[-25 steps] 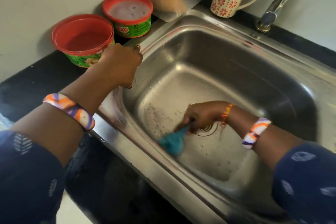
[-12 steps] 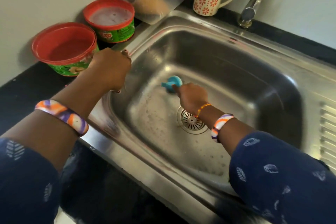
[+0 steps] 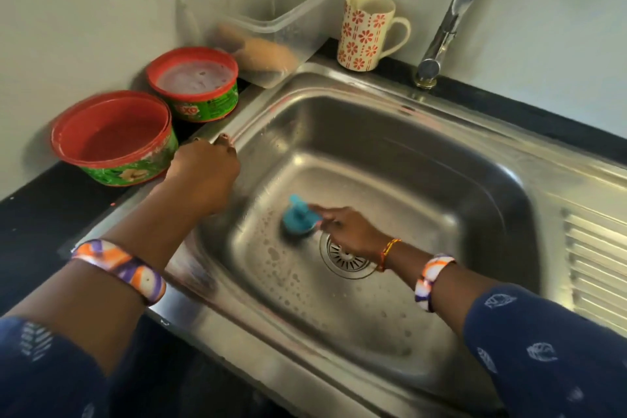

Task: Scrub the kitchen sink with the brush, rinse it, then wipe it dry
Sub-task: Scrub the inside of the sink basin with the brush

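The steel sink (image 3: 441, 159) fills the middle of the head view, with soap bubbles on its wet floor and a round drain strainer (image 3: 346, 260). My right hand (image 3: 349, 231) grips a small teal brush (image 3: 297, 219) and presses it on the basin floor just left of the drain. My left hand (image 3: 203, 176) rests on the sink's left rim with curled fingers; its fingertips are mostly hidden. A chrome tap (image 3: 448, 20) rises at the back right.
Two red-rimmed green tubs stand on the black counter at left: an empty one (image 3: 113, 139) and one with pale soap paste (image 3: 195, 81). A clear plastic box (image 3: 258, 20) and a flowered mug (image 3: 366, 32) stand behind the sink. The ribbed drainboard (image 3: 593, 265) lies right.
The brush swept from the near left of the basin up to the far side, then came back to just left of the drain. My left hand stayed on the rim.
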Tool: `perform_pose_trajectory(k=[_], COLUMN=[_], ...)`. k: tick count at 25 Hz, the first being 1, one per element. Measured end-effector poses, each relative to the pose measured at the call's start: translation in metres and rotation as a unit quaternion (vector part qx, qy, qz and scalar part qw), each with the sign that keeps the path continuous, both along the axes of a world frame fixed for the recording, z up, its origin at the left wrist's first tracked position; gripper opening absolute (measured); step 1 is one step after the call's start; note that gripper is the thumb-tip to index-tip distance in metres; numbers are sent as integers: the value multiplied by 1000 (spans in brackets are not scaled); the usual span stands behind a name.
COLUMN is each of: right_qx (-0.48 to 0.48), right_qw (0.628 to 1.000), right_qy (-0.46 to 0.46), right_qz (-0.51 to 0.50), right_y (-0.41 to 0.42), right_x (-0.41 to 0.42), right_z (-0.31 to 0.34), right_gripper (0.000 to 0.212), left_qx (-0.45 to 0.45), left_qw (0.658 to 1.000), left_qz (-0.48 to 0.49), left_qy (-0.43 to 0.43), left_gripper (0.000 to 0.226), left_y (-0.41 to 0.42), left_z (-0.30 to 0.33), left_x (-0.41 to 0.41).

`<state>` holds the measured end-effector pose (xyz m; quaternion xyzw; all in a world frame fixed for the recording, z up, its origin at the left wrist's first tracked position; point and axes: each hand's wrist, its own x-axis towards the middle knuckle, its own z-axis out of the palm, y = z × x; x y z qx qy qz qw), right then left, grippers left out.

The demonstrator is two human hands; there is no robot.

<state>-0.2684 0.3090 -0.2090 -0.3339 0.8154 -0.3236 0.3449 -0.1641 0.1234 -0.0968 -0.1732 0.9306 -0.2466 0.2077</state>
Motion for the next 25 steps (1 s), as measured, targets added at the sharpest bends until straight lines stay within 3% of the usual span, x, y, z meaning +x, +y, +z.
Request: perform_pose_trajectory(k=[2,4,6,8,10,12,14,16,17,18,20,22,25], right_qx=[46,69,51,66,49,85,95,95,104,86,42,115,268], right_qw=[988,977,988,981,997,987,987,982,973,978,999,975,933], right_qy=[-76,5,118,175,67,-68,3,161,193,170,-26,-172,-141], right_qz=[128,200,85,-45,-5,122,130,-7,-69,-82,-12,79,196], right_y=[-10,-16,-28,-37,-41,-38,-36,-35,-33,-31,-28,-15,27], right_x=[34,27,2,2,24,43,17,-17,-23,-20,10,42,20], right_z=[1,-2,3,2,1,9,8,9,9,6,4,7,21], right_gripper=[44,42,42,44,43,42,42,42,43,42,42,46,45], left_qx=[-7,-9,8,21,15,8,12,18,21,24,33,44,61], left_qw=[1000,1000,1000,999,999,999,999,999,999,998,997,995,991], left_qz=[-12,-22,-23,-23,-30,-37,-42,-41,-37,-32,-21,-13,-3], left_qy=[-4,-15,-17,-12,-10,-6,0,16,27,40,70,93,120], left_gripper=[67,65,62,60,56,53,49,43,41,38,33,30,29], left_y=[0,0,-1,0,0,0,-2,-4,-4,-4,-6,-8,-13], left_z=[3,5,8,11,11,11,11,10,9,8,7,6,9], left_x=[0,0,1,2,3,2,1,0,0,-1,-1,-1,-2])
